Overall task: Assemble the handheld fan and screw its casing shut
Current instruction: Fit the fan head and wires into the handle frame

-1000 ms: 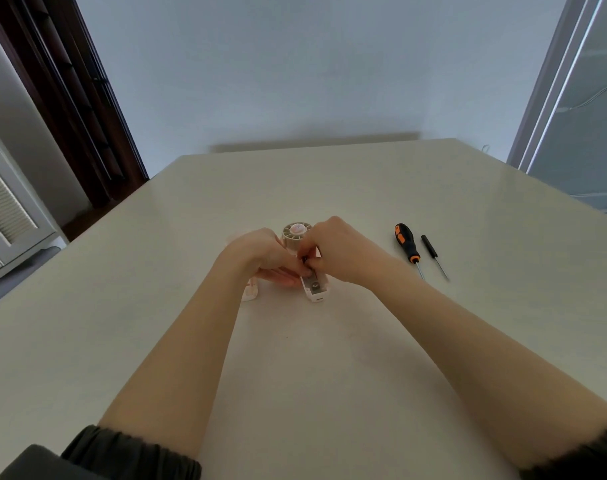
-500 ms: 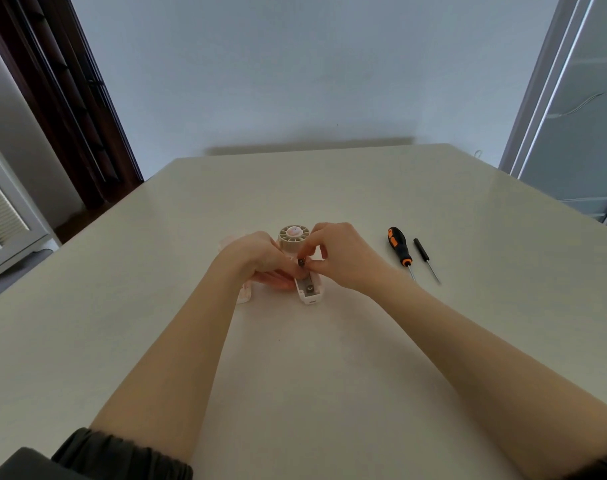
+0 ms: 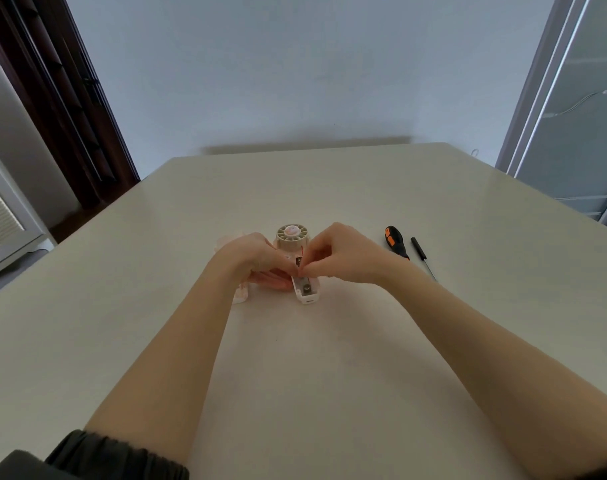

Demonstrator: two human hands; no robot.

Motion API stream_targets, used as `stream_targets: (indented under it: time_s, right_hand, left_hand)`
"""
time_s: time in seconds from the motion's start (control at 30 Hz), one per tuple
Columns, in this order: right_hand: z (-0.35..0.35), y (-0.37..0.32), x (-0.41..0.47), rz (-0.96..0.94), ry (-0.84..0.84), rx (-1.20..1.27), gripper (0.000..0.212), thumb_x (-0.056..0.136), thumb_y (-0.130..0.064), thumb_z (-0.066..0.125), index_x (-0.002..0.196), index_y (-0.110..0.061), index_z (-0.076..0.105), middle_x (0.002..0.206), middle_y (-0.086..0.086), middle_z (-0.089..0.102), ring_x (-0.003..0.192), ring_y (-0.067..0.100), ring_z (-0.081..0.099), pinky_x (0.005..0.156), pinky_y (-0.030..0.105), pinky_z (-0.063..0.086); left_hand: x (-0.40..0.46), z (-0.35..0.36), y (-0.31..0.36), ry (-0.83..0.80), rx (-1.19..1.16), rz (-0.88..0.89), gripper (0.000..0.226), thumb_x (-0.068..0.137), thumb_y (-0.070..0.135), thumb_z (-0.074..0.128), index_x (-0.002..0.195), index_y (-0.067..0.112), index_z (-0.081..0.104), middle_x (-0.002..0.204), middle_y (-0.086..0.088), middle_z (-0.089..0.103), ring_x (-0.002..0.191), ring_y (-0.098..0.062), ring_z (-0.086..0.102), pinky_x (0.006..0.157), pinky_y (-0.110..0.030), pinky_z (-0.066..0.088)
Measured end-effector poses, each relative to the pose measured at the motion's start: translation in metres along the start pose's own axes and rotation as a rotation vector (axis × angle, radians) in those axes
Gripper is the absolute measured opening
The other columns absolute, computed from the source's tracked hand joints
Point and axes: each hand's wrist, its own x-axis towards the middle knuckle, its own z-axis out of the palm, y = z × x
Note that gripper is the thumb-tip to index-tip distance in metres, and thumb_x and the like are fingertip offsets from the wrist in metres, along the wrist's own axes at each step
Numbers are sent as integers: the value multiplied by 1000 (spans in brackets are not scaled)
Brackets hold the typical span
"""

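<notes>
Your two hands meet over the open fan [image 3: 300,261], which lies flat on the surface [image 3: 330,358] with its round grille end pointing away from you and its handle end toward you.

Your left hand [image 3: 250,259] comes in from the left; its fingers [image 3: 274,277] curl against the left side of the fan body, holding it down. Exactly how they wrap the casing is hidden under the hand itself.

Your right hand [image 3: 343,252] comes in from the right. Its thumb and forefinger are pinched together, their tips right at the middle of the open fan, just beside your left fingertips. Whatever they pinch is too small to make out; the other right fingers are curled above.

Just past both sets of fingertips, on the far side, the grille shows a pale hub in its middle. On the near side of the fingertips the open handle section shows a small dark round part inside the white shell.

Under and to the left of your left fingers lies a pale pink cover [image 3: 241,294], partly hidden by the hand, touching the surface beside the fan.

Well to the right of your right fingers lie two tools, both flat on the surface and apart from your hand: a screwdriver [image 3: 395,245] with a black and orange handle, and just beyond it a thin black driver [image 3: 419,249].
</notes>
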Motion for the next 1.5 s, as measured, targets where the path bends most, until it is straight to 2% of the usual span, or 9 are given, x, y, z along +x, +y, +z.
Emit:
stream_targets:
  time_s: [0.1,0.37,0.5,0.77,0.87,1.03,1.2,1.4,1.5]
  right_hand:
    - [-3,-5,-4,52,-132,-37,11,74,-22,73,74,-11,74,52,-12,51,54,4,45,51,15,34]
    - [0,-7,-6,19,-108,-141,8,75,-11,72,76,-17,76,41,-18,50,44,-7,46,43,5,30]
    - [1,-7,-5,18,-105,-138,8,74,-11,73,76,-19,76,60,-11,58,61,1,51,58,16,36]
    - [3,-8,-4,10,-72,-203,6,72,-13,74,73,-18,77,41,-17,49,47,-3,45,52,20,30]
    - [5,-7,-3,4,-57,-202,11,69,-15,74,63,-25,74,58,-8,59,63,5,50,62,27,37]
    - [6,-7,-5,13,-46,-150,6,71,-10,73,70,-15,76,54,-8,53,55,6,44,54,19,33]
    - [4,-8,-6,33,-43,-171,5,70,-13,75,72,-18,77,54,-9,53,56,6,44,57,23,34]
    - [5,-10,-7,-8,-44,-247,11,73,-10,72,79,-16,78,71,2,65,65,12,51,61,27,42]
    - [6,-6,-7,-2,-13,-200,9,72,-11,73,76,-17,78,60,-3,59,58,8,47,58,25,38]
  left_hand:
    - [0,1,1,5,8,1,29,68,-5,77,96,-7,68,78,-14,72,57,-14,69,59,-22,59]
    - [1,2,0,19,-3,2,28,65,0,82,89,-3,70,78,-13,74,68,-17,71,70,-26,59]
    - [0,1,0,9,-10,-3,27,64,0,82,88,-3,69,78,-13,73,67,-17,71,67,-24,59]
    - [-1,1,0,-8,-18,-4,35,64,6,83,95,-2,69,85,-13,74,77,-19,71,74,-25,58]
    - [-1,0,-1,-12,-10,-1,35,66,7,83,98,-3,70,86,-13,74,84,-20,72,76,-25,58]
    - [-1,0,-1,-21,-27,-1,34,69,9,81,99,-2,69,82,-11,74,73,-16,71,70,-22,58]
    - [-1,0,-1,-24,-34,-2,33,66,11,83,94,0,69,78,-9,73,61,-12,69,65,-20,58]
    - [-2,-1,-2,-32,-44,1,26,68,9,82,87,1,68,69,-8,73,56,-11,69,59,-18,58]
    - [0,-1,-2,-39,-36,5,21,70,10,81,85,2,68,66,-7,73,55,-11,69,59,-18,58]
